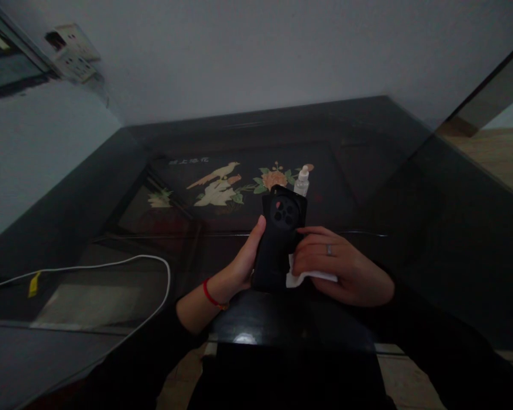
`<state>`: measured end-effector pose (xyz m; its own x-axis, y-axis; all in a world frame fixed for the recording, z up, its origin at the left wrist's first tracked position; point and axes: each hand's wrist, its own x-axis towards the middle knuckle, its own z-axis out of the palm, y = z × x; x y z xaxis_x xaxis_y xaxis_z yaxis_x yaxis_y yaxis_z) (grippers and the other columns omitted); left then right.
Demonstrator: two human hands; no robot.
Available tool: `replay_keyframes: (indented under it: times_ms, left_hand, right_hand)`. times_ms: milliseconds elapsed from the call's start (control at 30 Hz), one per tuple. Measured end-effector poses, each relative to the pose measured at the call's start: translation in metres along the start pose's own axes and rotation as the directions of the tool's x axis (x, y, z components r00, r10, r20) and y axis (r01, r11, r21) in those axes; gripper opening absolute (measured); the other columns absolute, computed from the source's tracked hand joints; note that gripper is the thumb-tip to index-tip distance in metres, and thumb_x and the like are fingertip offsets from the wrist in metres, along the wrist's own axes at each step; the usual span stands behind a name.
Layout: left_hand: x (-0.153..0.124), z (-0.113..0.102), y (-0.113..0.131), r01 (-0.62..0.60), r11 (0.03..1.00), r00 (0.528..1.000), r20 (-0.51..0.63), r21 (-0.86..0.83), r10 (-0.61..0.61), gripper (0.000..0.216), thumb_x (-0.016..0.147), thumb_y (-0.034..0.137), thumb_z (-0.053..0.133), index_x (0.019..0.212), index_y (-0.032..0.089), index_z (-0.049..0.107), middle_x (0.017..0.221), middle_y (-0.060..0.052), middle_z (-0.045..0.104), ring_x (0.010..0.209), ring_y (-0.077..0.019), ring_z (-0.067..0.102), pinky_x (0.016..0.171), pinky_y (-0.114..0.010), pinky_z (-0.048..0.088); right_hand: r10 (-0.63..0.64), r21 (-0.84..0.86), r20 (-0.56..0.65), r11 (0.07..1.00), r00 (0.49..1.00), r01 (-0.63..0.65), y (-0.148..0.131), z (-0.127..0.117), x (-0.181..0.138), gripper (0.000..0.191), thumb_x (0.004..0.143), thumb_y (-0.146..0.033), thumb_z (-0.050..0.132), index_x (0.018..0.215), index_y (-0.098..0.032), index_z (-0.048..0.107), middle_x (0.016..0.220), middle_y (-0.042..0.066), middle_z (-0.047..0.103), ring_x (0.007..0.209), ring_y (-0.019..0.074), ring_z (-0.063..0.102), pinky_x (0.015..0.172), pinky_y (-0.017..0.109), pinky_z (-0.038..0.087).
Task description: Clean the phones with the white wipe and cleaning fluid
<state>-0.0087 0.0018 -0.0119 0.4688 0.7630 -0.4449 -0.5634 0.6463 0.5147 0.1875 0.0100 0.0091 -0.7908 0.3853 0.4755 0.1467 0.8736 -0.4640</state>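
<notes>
A black smartphone (273, 250) is tilted up above the dark table, its back with the round camera ring facing me. My left hand (244, 259) is closed around its left edge, thumb along the side. A white tissue (299, 279) is pinched in my right hand (337, 259), which lies against the lower right of the phone's back. Its fingertips touch the phone near the right edge. Just behind the phone stands a small clear dropper bottle (301, 181) with a white top; its lower part is hidden by the phone.
The glossy dark table (410, 228) has a bird-and-flower inlay (222, 182). A white cable (111, 263) with a yellow tag (34, 285) curves across the left side. Wall sockets (74, 54) are at upper left. A pale wall (256, 62) stands behind the table.
</notes>
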Motion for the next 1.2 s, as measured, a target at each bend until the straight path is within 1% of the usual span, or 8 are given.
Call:
replay_keyframes:
  times_ms: [300,400,433,533,567,633,967,1200]
  left_hand:
    - [0.001,-0.002,-0.001,-0.08,0.996,0.992,0.098,0.04,0.076,0.064,0.094,0.057,0.033,0.129,0.01,0.057,0.116,-0.013,0.069,0.115,-0.0236,0.06,0.107,-0.036,0.037]
    - [0.0,-0.003,-0.001,-0.04,0.997,0.983,0.184,0.06,0.028,0.07,0.092,0.063,0.03,0.128,0.01,0.058,0.119,-0.015,0.067,0.112,-0.0263,0.061,0.1,-0.041,0.044]
    - [-0.001,-0.003,0.0,-0.026,0.998,0.978,0.206,0.059,0.013,0.071,0.091,0.064,0.03,0.128,0.011,0.058,0.12,-0.016,0.066,0.109,-0.0267,0.062,0.096,-0.043,0.047]
    - [-0.003,-0.002,0.0,-0.051,0.998,0.966,0.254,0.022,0.044,0.066,0.091,0.063,0.032,0.128,0.014,0.058,0.131,-0.016,0.059,0.101,-0.0259,0.064,0.083,-0.045,0.054]
    - [-0.003,-0.001,-0.001,-0.08,0.997,0.963,0.26,0.01,0.074,0.064,0.09,0.062,0.034,0.128,0.015,0.058,0.135,-0.015,0.056,0.1,-0.0255,0.064,0.081,-0.045,0.054]
    - [-0.004,0.0,-0.002,-0.118,0.993,0.957,0.266,0.004,0.113,0.063,0.09,0.062,0.037,0.127,0.015,0.058,0.14,-0.015,0.052,0.102,-0.0258,0.063,0.082,-0.045,0.054]
    - [-0.003,0.007,-0.007,-0.051,0.998,0.994,0.102,0.048,0.046,0.067,0.095,0.057,0.02,0.137,0.013,0.049,0.127,-0.017,0.063,0.103,-0.0276,0.066,0.092,-0.044,0.049]
    - [0.002,0.008,-0.011,-0.249,0.966,0.967,-0.035,0.065,0.251,0.048,0.095,0.04,0.046,0.141,0.025,0.044,0.132,-0.006,0.061,0.118,-0.0223,0.059,0.105,-0.038,0.04]
  right_hand:
    - [0.023,0.227,0.042,0.973,0.999,-0.032,-0.007,-0.006,0.0,0.026,0.085,-0.009,0.046,0.099,-0.021,0.065,0.087,0.002,0.072,0.088,0.0151,0.067,0.104,0.043,0.04]
    - [0.226,0.422,-0.139,0.894,0.964,-0.149,-0.011,-0.014,-0.004,0.026,0.089,-0.012,0.048,0.1,-0.024,0.068,0.095,0.003,0.074,0.091,0.0175,0.069,0.094,0.039,0.05]
    - [0.375,0.478,-0.286,0.854,0.882,-0.208,-0.01,-0.016,-0.005,0.024,0.089,-0.014,0.05,0.097,-0.025,0.069,0.094,0.002,0.074,0.09,0.0185,0.069,0.088,0.038,0.052]
    - [0.724,0.694,-0.597,0.682,0.347,-0.229,0.001,-0.017,-0.005,0.015,0.084,-0.017,0.056,0.084,-0.025,0.069,0.08,-0.001,0.07,0.075,0.0179,0.068,0.07,0.036,0.056]
    - [0.771,0.745,-0.587,0.634,0.245,-0.209,0.007,-0.016,-0.004,0.011,0.082,-0.017,0.059,0.081,-0.024,0.068,0.078,-0.001,0.069,0.074,0.0177,0.067,0.064,0.034,0.056]
    - [0.838,0.812,-0.515,0.544,0.179,-0.211,0.019,-0.013,-0.002,0.005,0.078,-0.019,0.063,0.079,-0.022,0.067,0.079,0.0,0.068,0.073,0.0175,0.065,0.057,0.032,0.056]
    - [0.925,0.908,-0.13,0.255,0.356,-0.332,0.024,0.01,0.0,0.026,0.07,-0.036,0.074,0.09,-0.019,0.071,0.084,0.003,0.073,0.071,0.0179,0.067,0.064,0.033,0.059]
    - [0.906,0.903,-0.13,0.276,0.403,-0.33,0.024,0.012,-0.001,0.029,0.072,-0.037,0.074,0.094,-0.018,0.071,0.086,0.005,0.073,0.072,0.0189,0.067,0.053,0.029,0.058]
